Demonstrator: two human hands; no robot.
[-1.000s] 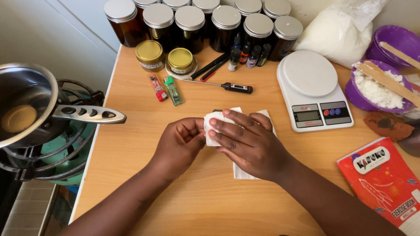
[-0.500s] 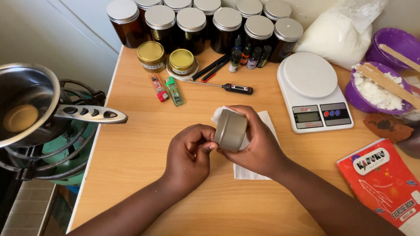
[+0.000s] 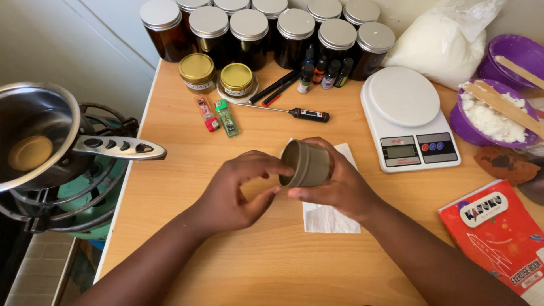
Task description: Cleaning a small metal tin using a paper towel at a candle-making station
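My right hand (image 3: 339, 187) grips a small round grey-brown tin (image 3: 306, 164), tipped on its side with the open mouth facing left. My left hand (image 3: 238, 190) is just left of it, fingertips reaching to the tin's rim and into its mouth; I cannot tell if it holds anything. Under both hands a white paper tissue (image 3: 331, 218) lies flat on the wooden table (image 3: 187, 260).
Brown jars with silver lids (image 3: 249, 28) line the back, two gold-lidded tins (image 3: 215, 73), two lighters (image 3: 218, 116), a probe thermometer (image 3: 294, 112), small bottles. White kitchen scale (image 3: 405, 116), bag of white flakes (image 3: 445, 42), purple bowls (image 3: 493, 113), red exercise book (image 3: 498, 238). Steel pot (image 3: 39, 136) on burner at left.
Both hands were pressed on the tissue a second ago. The right hand has since lifted the tin off the table and turned it sideways; the left hand's fingers moved to its mouth.
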